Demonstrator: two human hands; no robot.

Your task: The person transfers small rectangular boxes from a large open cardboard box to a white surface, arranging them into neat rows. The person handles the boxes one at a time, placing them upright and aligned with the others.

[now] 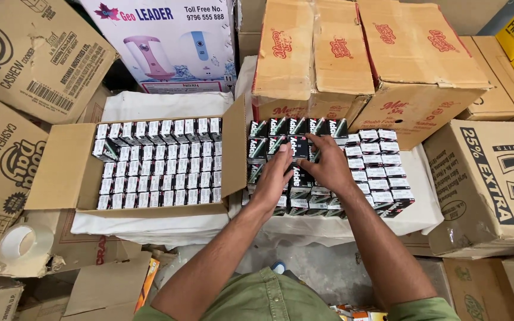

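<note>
Both hands, left (272,175) and right (328,163), grip an upright black box (298,178).

The small black packets (304,178) under both hands look like glossy printed card. The open carton (66,172) is matt, rough brown cardboard on white woven cloth (150,107); the tape roll (22,242) is shiny clear plastic.

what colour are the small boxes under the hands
Black with white labels, the small boxes show best in the head view.
</note>
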